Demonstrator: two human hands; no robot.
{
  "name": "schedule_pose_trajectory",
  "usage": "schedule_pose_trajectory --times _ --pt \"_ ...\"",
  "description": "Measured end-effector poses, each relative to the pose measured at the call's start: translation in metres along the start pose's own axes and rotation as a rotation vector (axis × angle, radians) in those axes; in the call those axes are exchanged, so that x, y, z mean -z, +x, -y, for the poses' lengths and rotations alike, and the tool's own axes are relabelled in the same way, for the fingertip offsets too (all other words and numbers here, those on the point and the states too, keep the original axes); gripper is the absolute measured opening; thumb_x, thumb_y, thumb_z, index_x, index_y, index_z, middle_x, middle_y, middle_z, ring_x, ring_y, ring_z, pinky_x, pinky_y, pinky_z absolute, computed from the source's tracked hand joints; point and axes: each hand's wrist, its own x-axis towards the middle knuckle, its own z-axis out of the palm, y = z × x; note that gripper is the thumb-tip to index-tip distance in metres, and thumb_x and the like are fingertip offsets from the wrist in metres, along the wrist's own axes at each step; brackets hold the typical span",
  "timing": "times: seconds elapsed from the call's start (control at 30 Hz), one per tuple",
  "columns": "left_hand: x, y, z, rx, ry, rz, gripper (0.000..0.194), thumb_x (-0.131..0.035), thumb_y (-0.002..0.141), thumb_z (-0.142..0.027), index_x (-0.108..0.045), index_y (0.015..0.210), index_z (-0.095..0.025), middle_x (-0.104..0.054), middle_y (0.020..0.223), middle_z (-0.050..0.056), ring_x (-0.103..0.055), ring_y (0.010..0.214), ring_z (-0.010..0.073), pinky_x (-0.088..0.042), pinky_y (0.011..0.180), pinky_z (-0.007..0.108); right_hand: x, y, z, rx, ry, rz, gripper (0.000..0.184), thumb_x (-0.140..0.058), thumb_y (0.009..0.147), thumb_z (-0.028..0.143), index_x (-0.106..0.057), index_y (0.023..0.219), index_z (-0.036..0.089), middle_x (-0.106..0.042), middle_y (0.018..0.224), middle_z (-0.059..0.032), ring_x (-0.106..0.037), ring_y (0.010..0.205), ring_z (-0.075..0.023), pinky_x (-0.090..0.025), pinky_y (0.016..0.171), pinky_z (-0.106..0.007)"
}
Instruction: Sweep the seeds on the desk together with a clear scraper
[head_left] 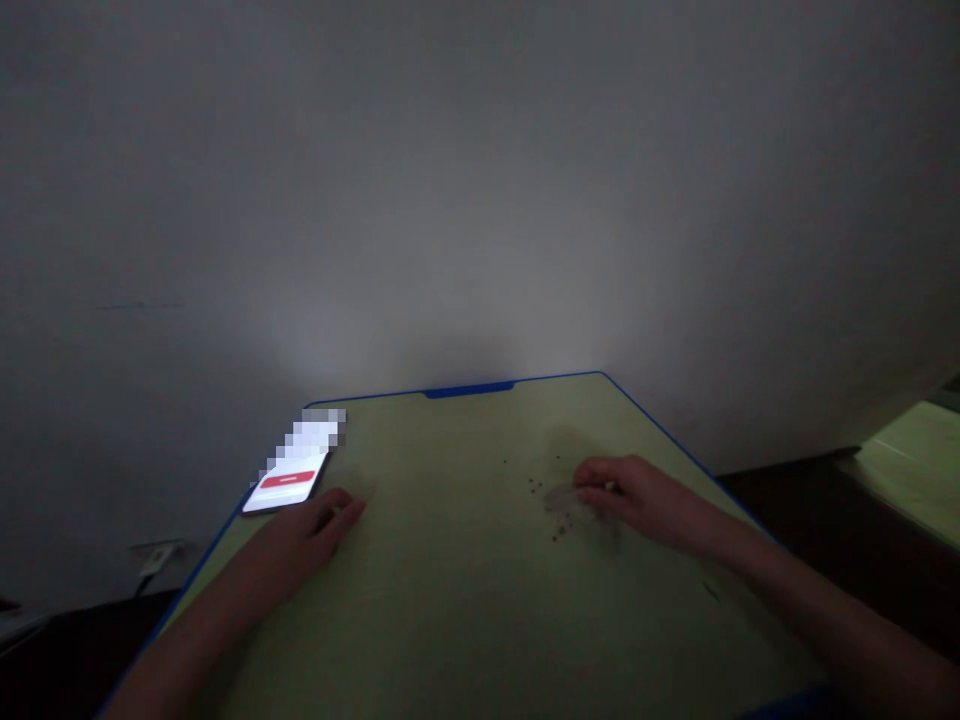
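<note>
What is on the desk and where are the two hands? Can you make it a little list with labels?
desk: pale top with blue edge, set against a white wall
phone: lit screen, flat at the far left corner
left hand: palm down on the desk, just near of the phone
right hand: curled, fingers on a small clear thing too blurred to name
specks: dark bits scattered by the right hand
light: dim

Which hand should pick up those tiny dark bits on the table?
The right hand, most likely. Its fingers already rest beside the small dark bits and seem to touch something pale and blurry there. The left hand lies flat far across the table, next to the lit phone.
</note>
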Motion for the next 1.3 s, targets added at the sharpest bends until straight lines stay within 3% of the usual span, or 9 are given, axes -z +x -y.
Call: schedule_pose_trajectory --times 0.17,0.33,0.6,0.83,0.97,1.07,1.17,1.3 --pt "0.001 0.000 -0.001 -0.019 0.018 0.011 0.046 -0.032 0.080 -0.059 -0.060 0.083 -0.022 -0.066 0.080 0.004 -0.061 0.076 0.0219 -0.043 0.069 0.031 0.027 -0.036 -0.008 -0.019 -0.079 0.099 0.023 -0.045 0.090 0.033 -0.061 0.077 0.023 -0.063 0.072 -0.0013 -0.057 0.066 -0.0159 -0.039 0.061 -0.026" --pt "0.001 -0.002 -0.003 -0.013 0.030 -0.005 0.044 -0.032 0.080 -0.056 -0.060 0.082 -0.022 -0.065 0.076 0.003 -0.060 0.073 0.0207 -0.043 0.067 0.031 0.011 -0.044 -0.020 -0.030 -0.113 0.198 0.015 -0.053 0.085 0.026 -0.068 0.083 0.026 -0.068 0.084 -0.0029 -0.061 0.077 -0.0175 -0.042 0.068 -0.026" --pt "0.000 -0.004 -0.002 -0.019 0.014 -0.010 0.044 -0.032 0.082 -0.056 -0.058 0.081 -0.021 -0.063 0.073 0.002 -0.059 0.070 0.0199 -0.043 0.064 0.030 -0.011 0.034 -0.006 0.203 -0.099 0.195 0.016 -0.055 0.085 0.023 -0.071 0.088 0.021 -0.066 0.084 -0.0039 -0.060 0.078 -0.0163 -0.041 0.070 -0.025" --pt "-0.001 -0.004 -0.002 -0.017 0.008 -0.015 0.041 -0.032 0.083 -0.053 -0.058 0.084 -0.022 -0.065 0.081 0.003 -0.060 0.076 0.0204 -0.043 0.071 0.031 -0.001 0.091 0.021 0.189 -0.071 0.158 0.015 -0.057 0.082 0.025 -0.070 0.082 0.018 -0.066 0.073 -0.0019 -0.056 0.065 -0.0133 -0.039 0.059 -0.022" --pt "0.000 -0.004 -0.005 -0.016 0.012 0.012 0.042 -0.030 0.084 -0.053 -0.057 0.083 -0.022 -0.065 0.080 0.004 -0.060 0.075 0.0203 -0.043 0.071 0.032 -0.028 0.115 0.059 0.157 -0.074 0.071 0.012 -0.058 0.081 0.023 -0.067 0.082 0.016 -0.068 0.076 -0.0033 -0.058 0.068 -0.0130 -0.040 0.062 -0.022" --pt "0.002 -0.005 -0.007 -0.002 0.016 0.000 0.040 -0.031 0.083 -0.052 -0.058 0.081 -0.022 -0.066 0.078 0.004 -0.060 0.075 0.0205 -0.043 0.070 0.032 -0.055 0.130 0.074 0.111 -0.095 0.054 0.013 -0.058 0.082 0.026 -0.067 0.083 0.017 -0.069 0.080 -0.0045 -0.061 0.074 -0.0146 -0.042 0.067 -0.024" --pt "0.002 -0.005 -0.007 -0.002 0.012 0.000 0.041 -0.032 0.082 -0.052 -0.059 0.082 -0.022 -0.066 0.079 0.004 -0.061 0.074 0.0210 -0.043 0.069 0.032 -0.061 0.136 0.062 0.004 -0.146 0.052 0.015 -0.060 0.082 0.028 -0.067 0.080 0.015 -0.069 0.086 -0.0080 -0.062 0.083 -0.0184 -0.044 0.074 -0.029" --pt "-0.001 -0.003 0.000 -0.036 0.019 0.006 0.043 -0.031 0.083 -0.053 -0.059 0.086 -0.021 -0.067 0.083 0.005 -0.061 0.076 0.0210 -0.043 0.071 0.032 -0.037 0.126 0.023 -0.182 -0.188 0.079 0.022 -0.055 0.089 0.034 -0.061 0.101 0.016 -0.064 0.102 -0.0057 -0.061 0.086 -0.0172 -0.050 0.076 -0.037"
